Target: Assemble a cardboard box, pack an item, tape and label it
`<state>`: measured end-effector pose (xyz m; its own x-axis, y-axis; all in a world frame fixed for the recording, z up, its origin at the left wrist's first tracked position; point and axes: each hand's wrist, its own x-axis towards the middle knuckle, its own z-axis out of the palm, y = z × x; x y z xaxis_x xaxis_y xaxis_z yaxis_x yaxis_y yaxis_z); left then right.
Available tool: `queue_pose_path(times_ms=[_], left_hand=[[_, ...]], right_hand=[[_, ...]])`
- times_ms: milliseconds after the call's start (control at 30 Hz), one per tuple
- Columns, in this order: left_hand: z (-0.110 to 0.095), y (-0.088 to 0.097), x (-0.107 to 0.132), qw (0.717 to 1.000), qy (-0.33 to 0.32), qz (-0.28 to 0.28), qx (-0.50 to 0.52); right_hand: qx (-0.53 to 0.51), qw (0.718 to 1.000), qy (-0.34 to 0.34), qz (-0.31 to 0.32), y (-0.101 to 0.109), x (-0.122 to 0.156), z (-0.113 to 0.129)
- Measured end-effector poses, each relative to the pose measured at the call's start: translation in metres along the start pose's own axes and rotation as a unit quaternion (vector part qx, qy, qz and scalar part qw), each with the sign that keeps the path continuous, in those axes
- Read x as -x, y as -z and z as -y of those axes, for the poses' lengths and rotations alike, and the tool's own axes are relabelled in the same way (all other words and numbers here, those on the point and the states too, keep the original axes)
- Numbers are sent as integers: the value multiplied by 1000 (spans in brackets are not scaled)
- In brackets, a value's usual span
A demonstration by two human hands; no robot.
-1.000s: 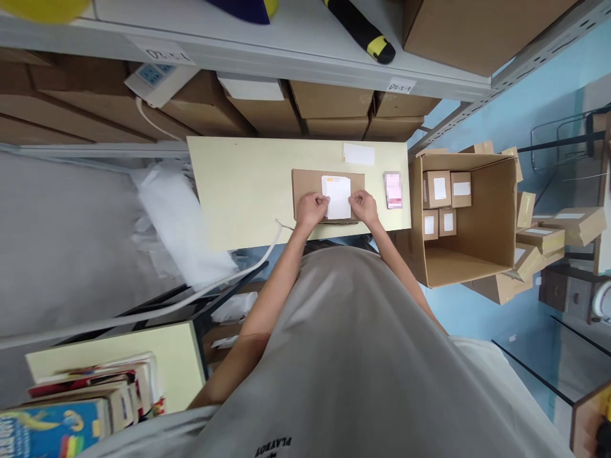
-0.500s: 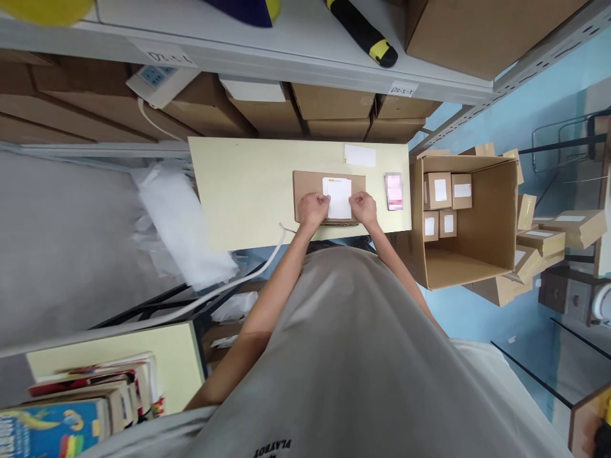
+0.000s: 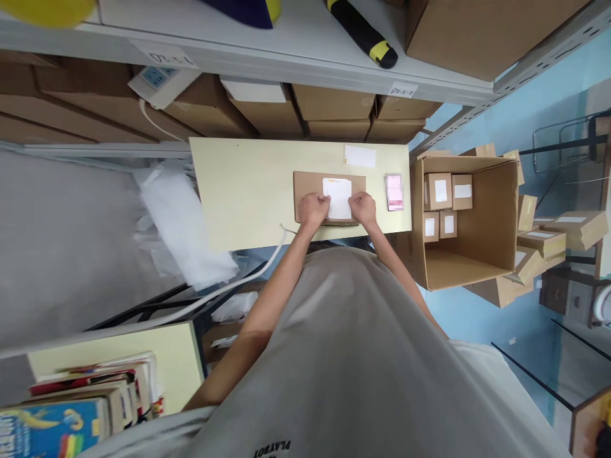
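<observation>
A flat brown cardboard box point(image 3: 308, 184) lies on the pale yellow table point(image 3: 243, 197) in front of me. On the right part of its top is a white label point(image 3: 338, 198) with a small orange mark at its upper edge. My left hand point(image 3: 314, 208) is closed, its fingertips pinching the label's left edge. My right hand point(image 3: 363, 207) is closed at the label's right edge, thumb and fingers together. Both hands rest over the box top. A second white label point(image 3: 360, 156) lies behind the box, and a pink-and-white card or phone point(image 3: 394, 191) lies to the right.
To the right stands an open carton point(image 3: 477, 270) with several small labelled boxes inside; more boxes are piled beyond it. A grey shelf point(image 3: 286, 57) crosses above the table's back, holding a black-and-yellow tool point(image 3: 363, 35). A white cable point(image 3: 229, 280) runs by the table's left front.
Almost nothing differs. Both hands stay at the label's two edges, the right one perhaps a touch further left. Box and label have not visibly moved.
</observation>
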<state>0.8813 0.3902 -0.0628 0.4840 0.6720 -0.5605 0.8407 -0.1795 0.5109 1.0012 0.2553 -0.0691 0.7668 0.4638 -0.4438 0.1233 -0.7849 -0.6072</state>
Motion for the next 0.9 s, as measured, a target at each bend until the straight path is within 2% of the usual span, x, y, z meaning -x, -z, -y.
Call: queue_pose_path(times_ms=[600,900], left_hand=[[0,-5,-2,1000,-8,-16,0],[4,-5,3,998,-55,-28,-12]], right_hand=[[48,999,5,6,0,0,5],[70,997,21,-7,-4,1,-1]])
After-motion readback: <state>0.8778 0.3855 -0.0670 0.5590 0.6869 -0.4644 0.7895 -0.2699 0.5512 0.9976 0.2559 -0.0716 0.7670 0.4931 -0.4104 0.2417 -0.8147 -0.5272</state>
